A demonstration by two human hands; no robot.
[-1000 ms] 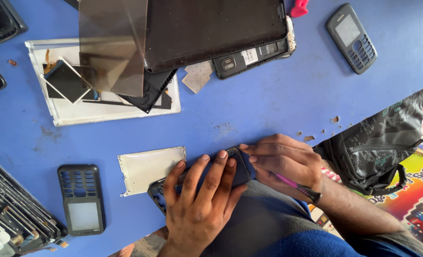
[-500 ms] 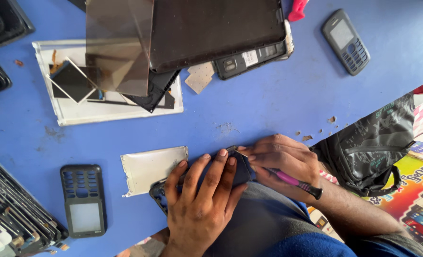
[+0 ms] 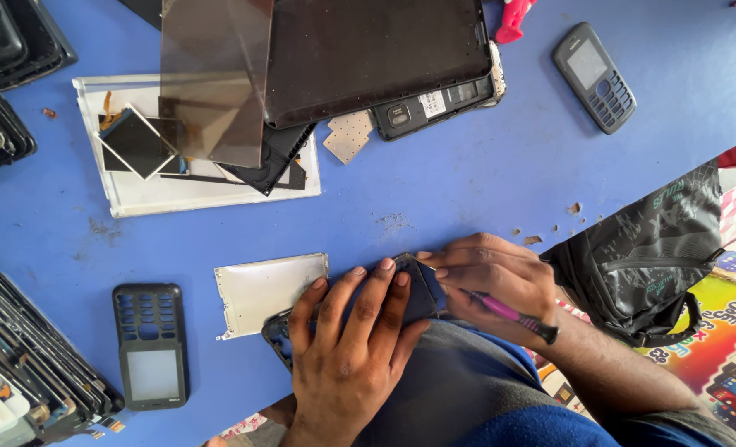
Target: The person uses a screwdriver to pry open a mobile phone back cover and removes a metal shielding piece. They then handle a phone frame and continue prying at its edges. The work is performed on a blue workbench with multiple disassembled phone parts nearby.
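My left hand (image 3: 343, 348) lies flat with fingers spread over a dark phone body (image 3: 413, 290), pressing it down at the near edge of the blue table (image 3: 467, 190). My right hand (image 3: 492, 277) grips a thin pink-handled tool (image 3: 508, 314) and its fingertips touch the phone's upper right corner. Most of the phone is hidden under my left fingers. A silver metal plate (image 3: 264, 290) lies just left of the phone.
A black keypad phone front (image 3: 151, 343) lies at the lower left beside a stack of dark frames (image 3: 28, 364). A white tray of parts (image 3: 148, 194), a dark tablet (image 3: 368, 54) and a tinted sheet (image 3: 215, 79) sit behind. A grey keypad phone (image 3: 593, 76) and a black bag (image 3: 649, 248) are at the right.
Both hands stay on the phone. The right hand's fingertips have shifted slightly at the phone's corner; nothing else on the table has moved.
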